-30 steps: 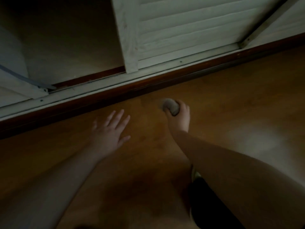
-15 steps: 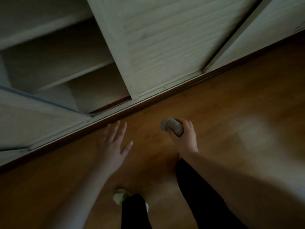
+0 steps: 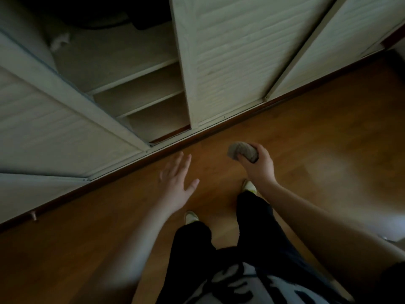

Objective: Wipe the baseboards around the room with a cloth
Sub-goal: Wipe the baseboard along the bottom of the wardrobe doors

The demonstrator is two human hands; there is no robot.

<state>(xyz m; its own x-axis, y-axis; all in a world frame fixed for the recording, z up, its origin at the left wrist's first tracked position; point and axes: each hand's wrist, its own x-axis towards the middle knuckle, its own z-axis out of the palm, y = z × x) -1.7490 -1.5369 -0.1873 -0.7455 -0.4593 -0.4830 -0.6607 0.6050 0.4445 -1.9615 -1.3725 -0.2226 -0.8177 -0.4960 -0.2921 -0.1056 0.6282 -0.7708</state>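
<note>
Gripping the balled grey cloth [image 3: 242, 154] in my right hand [image 3: 258, 166], left hand [image 3: 175, 187] spread empty, I judge firm contact along the dark wooden baseboard [image 3: 131, 166] necessary.

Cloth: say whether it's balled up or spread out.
Balled up. The cloth is a compact grey wad gripped in the right hand, held above the floor.

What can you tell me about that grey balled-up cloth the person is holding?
The grey balled-up cloth looks soft and nubbly, bunched into a rounded wad. The right hand grips it from behind, thumb across its underside, so its rounded front end sticks out uncovered. It is held in the air above the brown wooden floor, clear of the dark red-brown baseboard. Nothing else touches it.
</note>
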